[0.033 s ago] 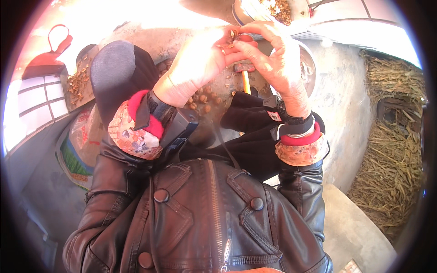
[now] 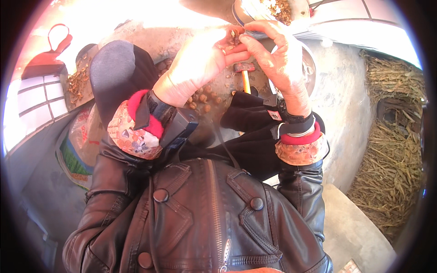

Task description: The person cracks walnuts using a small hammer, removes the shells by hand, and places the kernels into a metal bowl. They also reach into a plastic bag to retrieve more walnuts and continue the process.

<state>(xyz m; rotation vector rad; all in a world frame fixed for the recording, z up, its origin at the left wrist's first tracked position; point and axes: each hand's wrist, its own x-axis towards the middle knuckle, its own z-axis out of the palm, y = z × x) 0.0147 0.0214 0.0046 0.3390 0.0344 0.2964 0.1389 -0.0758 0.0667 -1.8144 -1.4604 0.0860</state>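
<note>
While our left hand lies cupped with a cracked nut resting in its palm, our right hand pinches at that nut with thumb and fingertips closed on it. Both hands meet high in the view, touching each other, just under a bowl of shell pieces that sits at the top edge. Directly below the hands a small hammer with an orange handle lies on our lap, and loose nuts are scattered beside it on the dark cloth. Our black sleeves and leather jacket fill the lower middle, leaving little free room near the body. To the right runs a pale concrete floor, bounded by a bank of dry straw. On the left, a tray of shells sits beside a red bag.
</note>
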